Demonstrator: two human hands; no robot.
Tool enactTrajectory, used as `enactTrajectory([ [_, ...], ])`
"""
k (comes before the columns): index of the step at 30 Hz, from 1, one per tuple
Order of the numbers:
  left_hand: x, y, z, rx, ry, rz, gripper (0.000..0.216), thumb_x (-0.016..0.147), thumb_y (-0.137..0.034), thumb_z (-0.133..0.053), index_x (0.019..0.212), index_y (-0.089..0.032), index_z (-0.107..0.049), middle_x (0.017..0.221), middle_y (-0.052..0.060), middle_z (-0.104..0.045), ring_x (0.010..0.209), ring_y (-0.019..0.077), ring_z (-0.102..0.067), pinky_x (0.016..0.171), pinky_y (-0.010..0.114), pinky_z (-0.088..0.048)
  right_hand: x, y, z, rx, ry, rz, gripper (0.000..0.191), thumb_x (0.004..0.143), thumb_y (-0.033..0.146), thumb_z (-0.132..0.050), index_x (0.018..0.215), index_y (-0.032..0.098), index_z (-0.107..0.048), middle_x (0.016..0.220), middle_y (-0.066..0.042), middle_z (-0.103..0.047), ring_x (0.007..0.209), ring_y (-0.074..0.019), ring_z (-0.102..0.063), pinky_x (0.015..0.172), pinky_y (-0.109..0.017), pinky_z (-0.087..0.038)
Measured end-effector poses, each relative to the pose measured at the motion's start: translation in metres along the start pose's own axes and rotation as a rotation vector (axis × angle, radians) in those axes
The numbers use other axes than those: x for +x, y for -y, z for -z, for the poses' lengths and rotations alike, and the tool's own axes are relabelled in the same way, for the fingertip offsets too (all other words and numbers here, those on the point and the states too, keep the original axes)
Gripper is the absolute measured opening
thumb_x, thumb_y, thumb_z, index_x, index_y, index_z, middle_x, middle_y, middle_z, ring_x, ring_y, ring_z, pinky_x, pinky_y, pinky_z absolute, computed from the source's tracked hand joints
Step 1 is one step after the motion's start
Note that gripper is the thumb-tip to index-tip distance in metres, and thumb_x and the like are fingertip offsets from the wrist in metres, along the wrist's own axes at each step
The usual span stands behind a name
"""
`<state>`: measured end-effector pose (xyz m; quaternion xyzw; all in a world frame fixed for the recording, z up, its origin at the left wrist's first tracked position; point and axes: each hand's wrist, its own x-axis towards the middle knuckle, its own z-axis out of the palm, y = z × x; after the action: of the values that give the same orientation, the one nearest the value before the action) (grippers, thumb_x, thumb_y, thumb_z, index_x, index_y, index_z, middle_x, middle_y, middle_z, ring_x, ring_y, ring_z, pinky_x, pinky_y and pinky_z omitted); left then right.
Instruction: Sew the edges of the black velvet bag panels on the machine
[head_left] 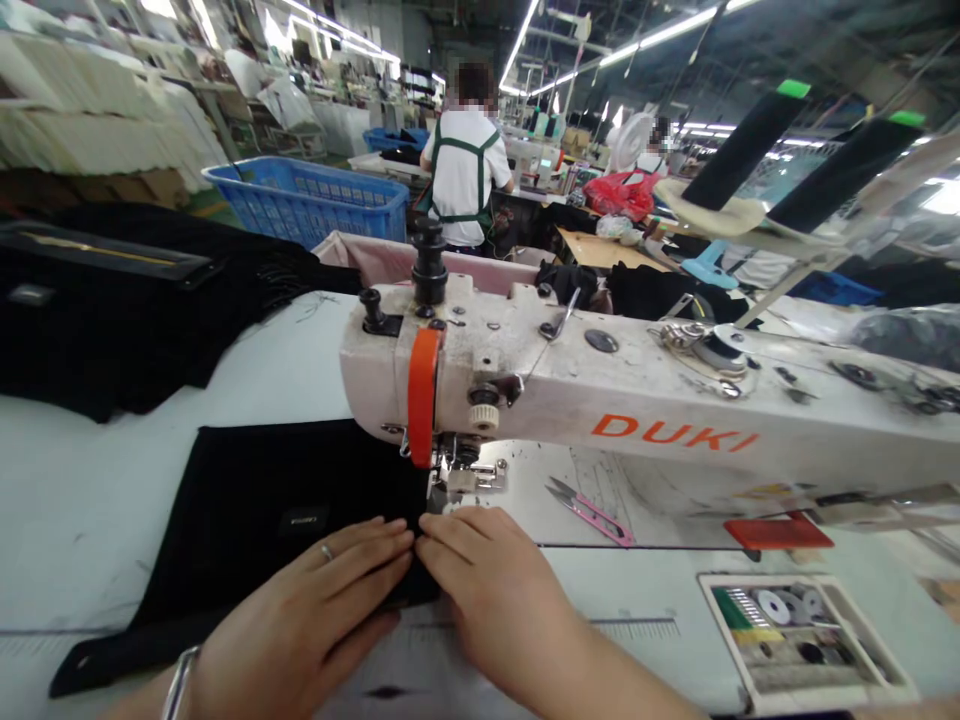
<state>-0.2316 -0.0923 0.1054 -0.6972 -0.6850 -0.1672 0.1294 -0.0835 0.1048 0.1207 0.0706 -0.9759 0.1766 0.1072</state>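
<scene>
A black fabric piece (247, 500) with a small dark label lies on the machine bed, its right edge by the presser foot (465, 480) of a white sewing machine (540, 370). My left hand (322, 590), wearing a ring and a bracelet, rests on the fabric with its fingers stretched out. My right hand (495, 570) bends over the fabric's right edge just in front of the foot, fingers close together and thumb hidden. The fingertips of both hands nearly meet. A black strip-like end (105, 660) of the cloth trails toward the lower left.
Pink thread snips (592, 512) lie right of the foot. A tray of bobbins (799, 635) is set into the table at the lower right. Black fabric pieces (135, 310) are piled at the left. Behind stand a blue basket (307, 200) and a person (465, 165) facing away.
</scene>
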Motion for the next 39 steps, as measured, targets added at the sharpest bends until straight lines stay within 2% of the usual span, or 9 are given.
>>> enactTrajectory([
  [6,0.016,0.024,-0.007,-0.113,0.036,0.018,0.038,0.099,-0.024,-0.060,0.137,-0.023,-0.066,0.139,0.005,-0.071,0.129,0.0196,-0.066,0.114,0.034,-0.054,0.015,-0.013,0.003,-0.066,0.028,0.011,0.023,0.100,0.014,-0.059,0.122,0.017,-0.066,0.129,-0.006,-0.069,0.108,-0.0254,-0.062,0.094,-0.041,-0.053],
  [16,0.040,0.053,-0.020,-0.118,-0.049,-0.041,0.030,0.101,-0.020,-0.056,0.127,-0.016,-0.069,0.126,0.010,-0.075,0.124,0.0235,-0.068,0.112,0.039,-0.056,0.024,-0.023,-0.006,-0.131,-0.069,-0.142,0.043,0.087,0.007,-0.059,0.128,0.018,-0.065,0.113,-0.013,-0.067,0.099,-0.0298,-0.059,0.082,-0.041,-0.054],
  [20,0.045,0.065,-0.021,-0.147,-0.026,-0.044,0.029,0.103,-0.023,-0.055,0.126,-0.017,-0.071,0.128,0.011,-0.073,0.124,0.0253,-0.066,0.112,0.041,-0.055,0.023,-0.024,-0.010,-0.044,-0.153,-0.152,0.035,0.087,0.006,-0.056,0.118,0.018,-0.068,0.111,-0.012,-0.067,0.099,-0.0286,-0.058,0.084,-0.039,-0.053],
  [23,0.043,0.082,-0.019,-0.225,-0.010,-0.046,0.029,0.102,-0.027,-0.060,0.127,-0.024,-0.074,0.126,0.008,-0.074,0.119,0.0252,-0.068,0.108,0.041,-0.057,0.022,-0.026,-0.009,0.034,-0.280,-0.185,0.027,0.086,0.005,-0.053,0.106,0.016,-0.068,0.103,-0.012,-0.066,0.096,-0.0274,-0.058,0.082,-0.038,-0.052],
  [27,0.040,0.103,-0.016,-0.279,-0.029,-0.048,0.024,0.103,-0.029,-0.060,0.120,-0.029,-0.077,0.118,0.003,-0.078,0.105,0.0205,-0.072,0.098,0.035,-0.059,0.026,-0.032,-0.004,-0.075,-0.319,-0.287,0.014,0.093,0.010,-0.055,0.096,0.016,-0.068,0.095,-0.010,-0.068,0.091,-0.0277,-0.058,0.077,-0.039,-0.049],
  [29,0.041,0.101,-0.015,-0.297,-0.050,-0.036,0.023,0.104,-0.029,-0.058,0.114,-0.027,-0.078,0.111,0.003,-0.080,0.100,0.0184,-0.074,0.095,0.033,-0.059,0.029,-0.035,-0.001,-0.149,-0.264,-0.322,0.015,0.097,0.018,-0.058,0.085,0.018,-0.068,0.085,-0.008,-0.068,0.085,-0.0274,-0.059,0.073,-0.038,-0.047],
  [32,0.044,0.081,-0.015,-0.292,-0.093,0.018,0.021,0.104,-0.028,-0.058,0.105,-0.023,-0.079,0.104,0.002,-0.082,0.097,0.0169,-0.075,0.093,0.030,-0.060,0.030,-0.035,0.000,-0.189,-0.223,-0.326,0.028,0.099,0.026,-0.063,0.072,0.020,-0.066,0.071,-0.006,-0.066,0.077,-0.0259,-0.058,0.072,-0.038,-0.046],
  [36,0.046,0.048,-0.017,-0.252,-0.148,0.096,0.023,0.105,-0.025,-0.055,0.105,-0.020,-0.078,0.103,0.003,-0.082,0.096,0.0178,-0.074,0.089,0.030,-0.061,0.025,-0.030,-0.007,-0.048,-0.276,-0.108,0.006,0.098,0.019,-0.066,0.095,0.018,-0.071,0.098,-0.008,-0.074,0.092,-0.0249,-0.061,0.081,-0.036,-0.050],
  [39,0.048,0.039,-0.018,-0.243,-0.178,0.125,0.024,0.104,-0.024,-0.054,0.102,-0.019,-0.078,0.100,0.003,-0.082,0.093,0.0184,-0.074,0.085,0.031,-0.062,0.022,-0.029,-0.014,0.020,-0.268,-0.046,0.011,0.099,0.013,-0.063,0.104,0.019,-0.071,0.104,-0.007,-0.076,0.093,-0.0231,-0.062,0.083,-0.035,-0.051],
])
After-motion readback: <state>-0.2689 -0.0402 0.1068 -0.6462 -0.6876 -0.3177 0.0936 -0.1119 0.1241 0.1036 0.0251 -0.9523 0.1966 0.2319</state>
